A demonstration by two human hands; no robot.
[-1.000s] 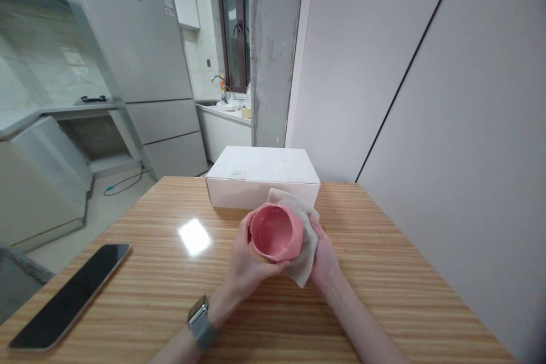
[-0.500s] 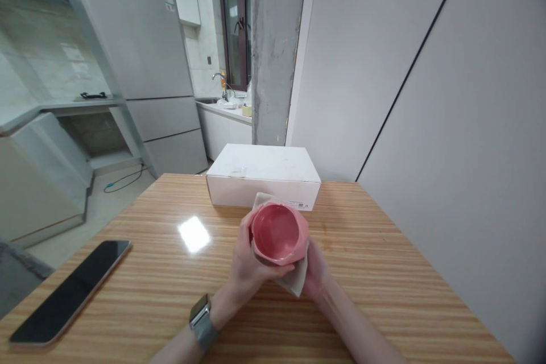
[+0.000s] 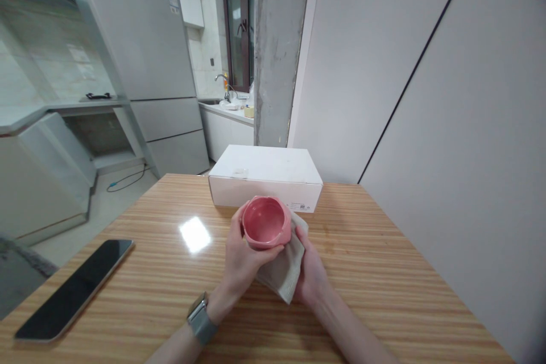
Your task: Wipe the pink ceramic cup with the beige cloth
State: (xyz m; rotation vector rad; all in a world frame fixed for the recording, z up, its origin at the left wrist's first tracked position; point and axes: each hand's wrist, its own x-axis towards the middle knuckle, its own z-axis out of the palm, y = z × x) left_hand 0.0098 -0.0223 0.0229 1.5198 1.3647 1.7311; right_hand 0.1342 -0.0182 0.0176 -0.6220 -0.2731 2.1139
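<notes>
My left hand (image 3: 241,256) is closed around the left side and front of a pink bowl (image 3: 267,223), its thumb along the near edge. The bowl has an angular outer rim and tilts so that its inside faces me; nothing lies in it. Against the bowl's right side and underside is a beige cloth (image 3: 284,270), gripped by my right hand (image 3: 313,273). Part of the right fingers is hidden behind the cloth. Both hands are above the wooden table (image 3: 384,296). A watch (image 3: 201,318) is strapped on my left wrist.
Just beyond the bowl, a white box (image 3: 267,173) stands at the table's far edge. A black phone (image 3: 77,290) lies at the left. Behind are a fridge (image 3: 136,40), a sink counter (image 3: 230,125), and a pale wall (image 3: 460,142) close on the right.
The bowl has shifted left in my left hand. My right hand and the cloth have come out from behind it on the right, so more cloth shows. The view has moved slightly.
</notes>
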